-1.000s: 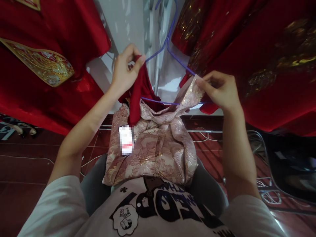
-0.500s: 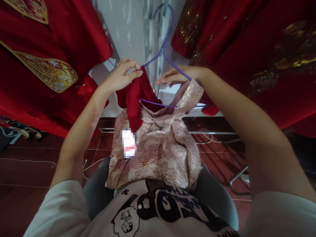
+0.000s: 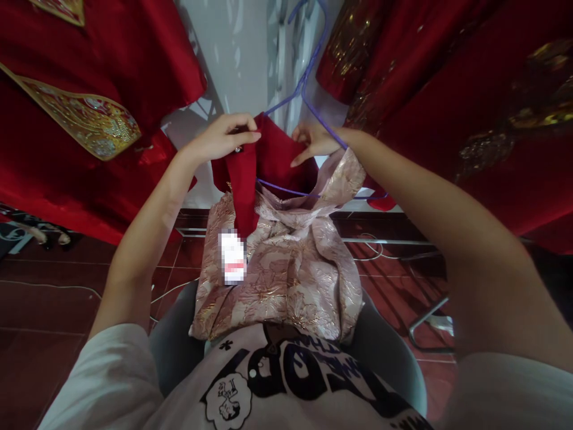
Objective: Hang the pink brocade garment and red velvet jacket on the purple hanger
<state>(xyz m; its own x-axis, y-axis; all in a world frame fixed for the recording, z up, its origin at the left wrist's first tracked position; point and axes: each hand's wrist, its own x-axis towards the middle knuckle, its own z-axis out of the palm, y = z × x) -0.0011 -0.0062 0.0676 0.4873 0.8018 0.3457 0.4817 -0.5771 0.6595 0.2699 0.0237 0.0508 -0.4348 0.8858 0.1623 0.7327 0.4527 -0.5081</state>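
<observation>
Tiled floor (image 3: 54, 310), red cloth (image 3: 245, 191) below left grip (image 3: 221, 138)

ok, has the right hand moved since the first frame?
Yes, leftward: the right hand is now closer to the metal upright behind the purple hanger.

Gold-patterned red garment (image 3: 143, 54) at left, glittering red garment (image 3: 430, 155) at right, thin cable (image 3: 58, 286) across red floor tiles (image 3: 49, 310)

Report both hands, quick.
Left hand: closed, pinching the red cloth.
Right hand: at the red cloth, behind the purple hanger; whether it grips can't be told.
</observation>
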